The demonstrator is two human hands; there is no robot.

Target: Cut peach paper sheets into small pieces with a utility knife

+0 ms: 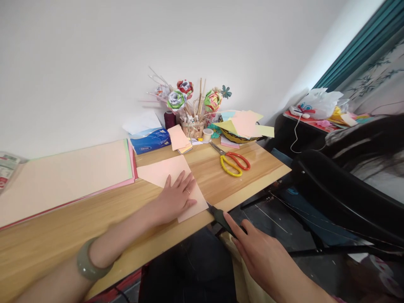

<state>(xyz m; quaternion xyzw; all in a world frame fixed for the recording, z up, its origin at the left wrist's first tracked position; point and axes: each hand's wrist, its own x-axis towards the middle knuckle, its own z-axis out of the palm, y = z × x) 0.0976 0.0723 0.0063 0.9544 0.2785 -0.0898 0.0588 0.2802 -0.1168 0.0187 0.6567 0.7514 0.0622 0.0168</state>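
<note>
Pressed flat with its fingers spread, my left hand [178,195] lies on a folded sheet of pale pink paper [160,168] on the wooden table. My right hand [257,248] is wrapped round the dark handle of a knife [223,221], index finger stretched along the top. The knife's tip meets the paper's right corner near the table's front edge; how much of the blade lies inside the fold is hidden. Behind the paper rest scissors [229,159] with one yellow and one orange-red handle, their blades pointing away from me.
A stack of large coloured sheets [72,176] covers the table's left. Along the wall stand a blue tissue pack [151,141], a pot of paper flowers [192,126] and a basket of paper pieces [241,136]. A black chair [341,189] is at the right.
</note>
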